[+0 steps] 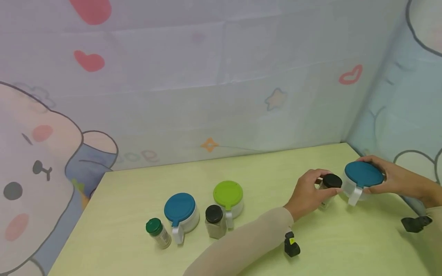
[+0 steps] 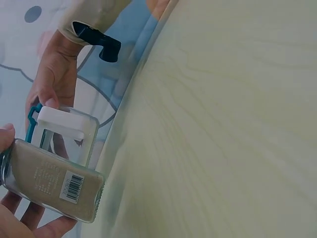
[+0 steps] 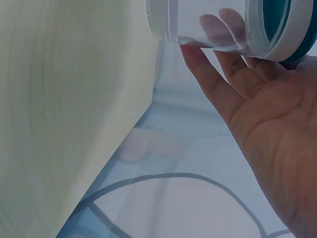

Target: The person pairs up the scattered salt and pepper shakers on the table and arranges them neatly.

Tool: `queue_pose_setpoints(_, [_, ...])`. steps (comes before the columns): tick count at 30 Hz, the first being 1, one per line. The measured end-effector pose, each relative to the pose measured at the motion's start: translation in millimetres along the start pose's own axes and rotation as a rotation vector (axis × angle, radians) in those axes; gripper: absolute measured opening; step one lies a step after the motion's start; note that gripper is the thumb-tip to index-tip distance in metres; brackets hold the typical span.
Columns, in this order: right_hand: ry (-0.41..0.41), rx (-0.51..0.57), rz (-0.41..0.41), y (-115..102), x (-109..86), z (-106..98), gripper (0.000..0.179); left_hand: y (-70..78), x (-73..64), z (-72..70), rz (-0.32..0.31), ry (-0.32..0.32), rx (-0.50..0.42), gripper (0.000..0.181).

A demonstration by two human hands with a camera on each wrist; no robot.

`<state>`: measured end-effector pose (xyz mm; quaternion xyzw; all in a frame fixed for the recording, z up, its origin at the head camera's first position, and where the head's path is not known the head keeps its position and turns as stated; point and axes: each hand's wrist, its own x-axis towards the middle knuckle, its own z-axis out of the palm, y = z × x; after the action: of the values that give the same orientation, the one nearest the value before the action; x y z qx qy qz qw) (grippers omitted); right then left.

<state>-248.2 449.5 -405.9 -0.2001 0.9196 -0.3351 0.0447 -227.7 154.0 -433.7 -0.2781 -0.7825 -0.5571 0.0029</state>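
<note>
In the head view my left hand [image 1: 308, 194] grips a spice jar with a black lid [image 1: 332, 181] at the right of the table. Its glass body [image 2: 52, 179], filled with pale brown powder and bearing a barcode label, shows in the left wrist view. Just right of it, my right hand [image 1: 391, 177] holds a clear seasoning pot with a blue lid [image 1: 364, 174] and a white handle [image 2: 62, 123]. That handle points toward the near side. In the right wrist view, fingers [image 3: 237, 74] lie along the clear wall of the pot [image 3: 163, 22].
Left of my forearm stand another blue-lidded pot [image 1: 180, 209], a green-lidded pot [image 1: 228, 194], a black-lidded jar [image 1: 215, 226] and a small green-capped shaker [image 1: 159, 233]. The pale table [image 1: 269, 172] meets printed cloth [image 1: 241, 96] at the back and right.
</note>
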Motion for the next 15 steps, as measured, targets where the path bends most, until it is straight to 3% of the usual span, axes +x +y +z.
queue_pose_setpoints(15, [-0.012, -0.014, -0.064, -10.8, 5.3, 2.8, 0.083, 15.3, -14.1, -16.2, -0.037, 0.006, -0.014, 0.040])
